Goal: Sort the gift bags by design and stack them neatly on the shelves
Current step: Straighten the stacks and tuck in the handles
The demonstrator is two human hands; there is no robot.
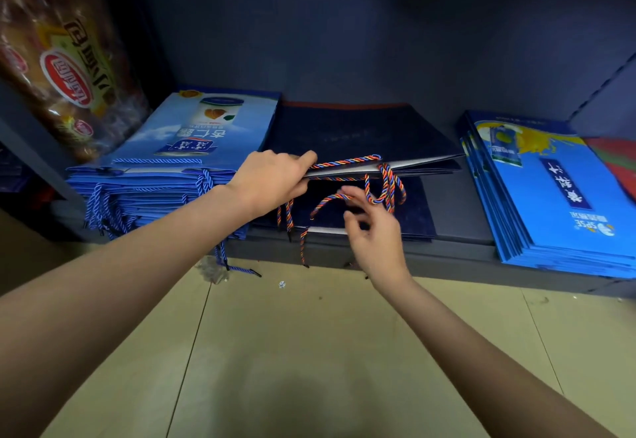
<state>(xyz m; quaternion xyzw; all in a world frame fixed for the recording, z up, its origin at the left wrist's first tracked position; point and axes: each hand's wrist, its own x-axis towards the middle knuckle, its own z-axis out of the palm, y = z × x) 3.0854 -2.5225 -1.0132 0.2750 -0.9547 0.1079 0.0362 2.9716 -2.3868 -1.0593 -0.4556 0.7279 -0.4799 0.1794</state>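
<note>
Left hand (272,179) gripping navy bags' (361,134) edge, right hand (373,227) just below, loosely open, fingers hooking cord (330,199)

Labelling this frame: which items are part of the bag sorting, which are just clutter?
Job: navy bags with multicolour cord handles, light blue stack, bright blue stack, left hand, right hand.
Clutter: snack packet, floor scraps.

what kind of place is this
Likely a shop or its stockroom: a dark metal shelf holds flat stacks of branded gift bags, and packaged bread sits on the neighbouring rack.
</note>
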